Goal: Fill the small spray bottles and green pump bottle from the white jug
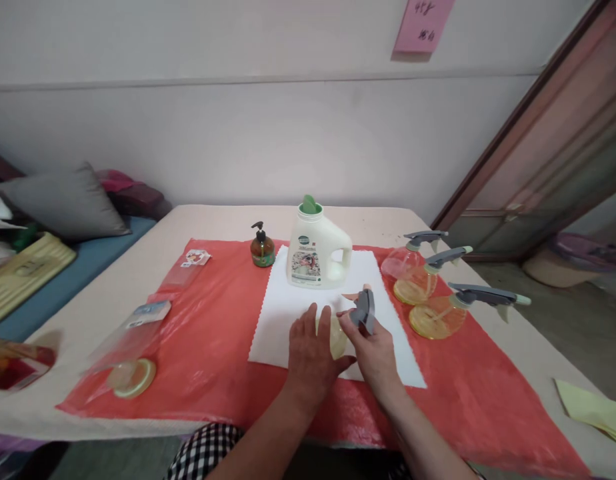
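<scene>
My left hand is wrapped around a translucent yellowish bottle over the white sheet. Held in my right hand is a grey trigger spray head, just above and to the right of that bottle. My fingers hide the join, so I cannot tell whether head and bottle are attached. Behind my hands stands a cream laundry jug with a handle and a green piece in its mouth. To its left is a brown pump bottle with a black pump.
Several spray bottles with grey heads, including a yellow one, line the right side of the red plastic cover. At left are clear plastic packages and a round yellowish-rimmed item. A yellow cloth lies at the right edge.
</scene>
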### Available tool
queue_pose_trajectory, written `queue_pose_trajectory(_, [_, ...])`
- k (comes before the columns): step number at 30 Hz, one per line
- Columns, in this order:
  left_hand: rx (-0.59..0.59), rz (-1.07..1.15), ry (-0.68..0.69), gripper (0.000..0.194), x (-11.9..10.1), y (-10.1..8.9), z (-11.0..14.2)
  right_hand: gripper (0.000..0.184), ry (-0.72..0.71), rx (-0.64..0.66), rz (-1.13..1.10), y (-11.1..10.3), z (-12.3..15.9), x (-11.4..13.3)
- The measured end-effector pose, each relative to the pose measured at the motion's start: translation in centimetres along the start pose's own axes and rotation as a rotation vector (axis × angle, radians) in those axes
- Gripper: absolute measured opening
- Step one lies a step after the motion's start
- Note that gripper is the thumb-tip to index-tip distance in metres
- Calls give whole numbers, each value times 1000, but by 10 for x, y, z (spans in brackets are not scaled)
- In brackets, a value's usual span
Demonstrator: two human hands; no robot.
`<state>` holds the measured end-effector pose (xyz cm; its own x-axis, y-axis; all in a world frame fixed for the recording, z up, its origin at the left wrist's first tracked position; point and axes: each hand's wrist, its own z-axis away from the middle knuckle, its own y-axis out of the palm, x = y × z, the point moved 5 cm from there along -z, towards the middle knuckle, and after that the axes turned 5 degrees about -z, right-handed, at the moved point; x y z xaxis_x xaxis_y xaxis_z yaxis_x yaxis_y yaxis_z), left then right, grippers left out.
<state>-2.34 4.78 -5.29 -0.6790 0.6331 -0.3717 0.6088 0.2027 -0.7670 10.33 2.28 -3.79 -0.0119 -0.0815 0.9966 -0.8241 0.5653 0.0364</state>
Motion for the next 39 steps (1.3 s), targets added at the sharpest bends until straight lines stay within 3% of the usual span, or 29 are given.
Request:
queue_pose_trajectory(3, [109,34,-94,81,-2,-1,-3,41,30,29,-108,-5,-4,-2])
queue_pose_trajectory(5, [256,204,-229,76,0,-2,-7,41,39,64,-141,-8,-8,-2])
queue_pose_trajectory(8, [546,796,-422,83,-5,-2,-11,40,166,195,-313,-9,-11,-3])
queue_pose_trajectory(11, [838,1499,-480,74,-26,-7,-11,41,359,351,-570,-5,-7,-3])
queue_pose_trajectory(14, [953,1701,-493,67,-35,-10,-9,40,420,322,-698,-5,-4,-4])
queue_pose_trajectory(18, [957,1503,-563,73,-26,-3,-5,42,334,147,-664,-12,-15,-6])
queue_pose_trajectory(20, [987,1166,-594,77,-12,1,-1,49,232,-4,-617,-26,-26,-6])
queue_pose_trajectory(23, [961,700,-535,85,10,-1,-3,55,115,-192,-549,-53,-42,-5])
queue_pose_trajectory(25, [898,645,-527,84,22,-5,-8,49,40,-271,-500,-68,-48,-2])
queue_pose_trajectory(27, [815,687,-571,83,38,-9,-16,41,-49,-318,-242,-77,-50,1])
queue_pose_trajectory(30, [605,689,-673,85,71,-20,-31,34,-91,-263,264,-73,-53,-3])
queue_pose_trajectory(34, [330,703,-770,82,109,-37,-46,16,-10,-92,599,-54,-59,-28])
queue_pose_trajectory(39, [290,721,-745,80,118,-36,-47,18,107,47,929,-42,-58,-49])
